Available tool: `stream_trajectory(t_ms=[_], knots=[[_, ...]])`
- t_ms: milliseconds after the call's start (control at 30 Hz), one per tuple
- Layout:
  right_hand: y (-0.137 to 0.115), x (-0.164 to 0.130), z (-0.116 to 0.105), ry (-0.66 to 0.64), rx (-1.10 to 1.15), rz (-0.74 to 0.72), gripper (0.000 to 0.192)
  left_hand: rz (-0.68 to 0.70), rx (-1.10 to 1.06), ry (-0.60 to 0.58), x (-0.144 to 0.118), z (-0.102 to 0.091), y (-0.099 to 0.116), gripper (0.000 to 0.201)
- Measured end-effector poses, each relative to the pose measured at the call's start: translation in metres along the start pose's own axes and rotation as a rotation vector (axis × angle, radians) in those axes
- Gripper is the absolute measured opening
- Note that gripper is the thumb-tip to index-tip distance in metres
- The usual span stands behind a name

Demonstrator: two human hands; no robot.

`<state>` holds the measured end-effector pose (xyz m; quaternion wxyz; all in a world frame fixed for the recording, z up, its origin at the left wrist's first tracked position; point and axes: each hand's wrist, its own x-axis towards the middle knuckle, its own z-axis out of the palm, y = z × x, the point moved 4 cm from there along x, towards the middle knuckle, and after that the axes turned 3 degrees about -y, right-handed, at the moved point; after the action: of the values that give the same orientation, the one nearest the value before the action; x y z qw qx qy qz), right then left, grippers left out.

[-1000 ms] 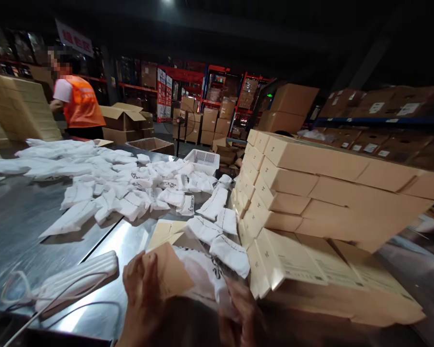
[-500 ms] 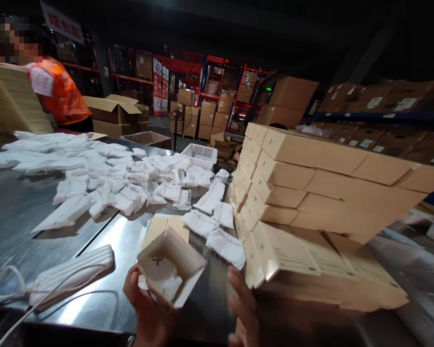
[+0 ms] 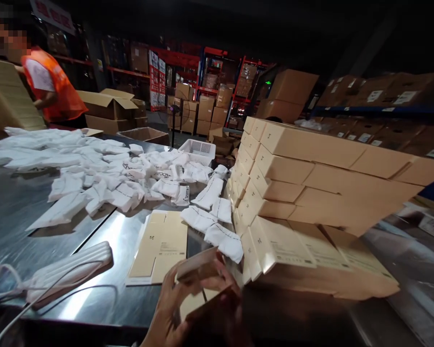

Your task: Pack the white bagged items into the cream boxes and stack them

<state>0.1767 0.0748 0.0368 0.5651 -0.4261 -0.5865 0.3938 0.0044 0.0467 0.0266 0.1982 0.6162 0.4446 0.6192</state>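
Near the front edge, my left hand (image 3: 168, 301) grips a small cardboard box (image 3: 192, 307) from its left side. My right hand (image 3: 228, 284) is wrapped around the right side of the same box, partly dark and blurred. The box is tilted, and the hands and shadow hide much of it, including whatever is inside. Just behind the hands lies a stack of flat, unfolded carton blanks (image 3: 162, 248). White wrapped packets (image 3: 224, 241) lie on the metal table beyond my right hand.
A tall stack of closed cartons (image 3: 311, 164) stands at the right. Many white packets (image 3: 104, 188) cover the table's back. A white ridged device (image 3: 72, 270) with a cable lies left. A white basket (image 3: 198, 149) sits behind. A person in an orange vest (image 3: 54, 86) stands far left.
The box has moved right and down and been tipped, so its open top no longer faces me. My right hand has closed onto it. The flat blanks are now uncovered.
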Motion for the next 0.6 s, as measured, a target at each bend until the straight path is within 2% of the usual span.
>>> stream_trajectory(t_ms=[67,133,167,233,300,333,400,433,500,567,600], knots=[[-0.002,-0.002,0.009,0.021,0.106,0.062,0.053,-0.181,-0.167,0.023,-0.004,0.0,-0.007,0.053],[-0.003,-0.002,0.014,0.122,0.187,0.07,0.065,-0.345,-0.335,0.105,-0.008,-0.003,-0.016,0.05],[-0.004,-0.001,0.016,0.156,0.181,0.054,0.069,-0.388,-0.401,0.131,-0.007,-0.004,-0.018,0.055],[-0.007,0.003,0.019,0.134,0.095,0.007,0.067,-0.412,-0.444,0.076,0.001,-0.006,-0.019,0.061],[-0.015,0.008,0.018,0.103,-0.053,-0.102,0.063,-0.406,-0.383,-0.06,0.013,-0.007,-0.016,0.058],[-0.023,0.01,0.015,0.132,-0.165,-0.189,0.061,-0.404,-0.337,-0.121,0.018,-0.008,-0.013,0.052],[-0.05,0.011,0.012,0.226,-0.445,-0.431,0.051,-0.388,-0.254,-0.172,0.024,-0.011,-0.008,0.044],[-0.066,0.011,0.015,0.23,-0.577,-0.562,0.044,-0.366,-0.227,-0.176,0.025,-0.011,-0.005,0.043],[-0.096,0.012,0.027,0.083,-0.74,-0.758,0.031,-0.3,-0.208,-0.174,0.023,-0.009,0.001,0.045],[-0.118,0.015,0.04,-0.106,-0.778,-0.838,0.025,-0.238,-0.219,-0.142,0.019,-0.004,0.005,0.048],[-0.125,0.017,0.045,-0.142,-0.783,-0.847,0.024,-0.225,-0.223,-0.108,0.016,-0.001,0.006,0.049]])
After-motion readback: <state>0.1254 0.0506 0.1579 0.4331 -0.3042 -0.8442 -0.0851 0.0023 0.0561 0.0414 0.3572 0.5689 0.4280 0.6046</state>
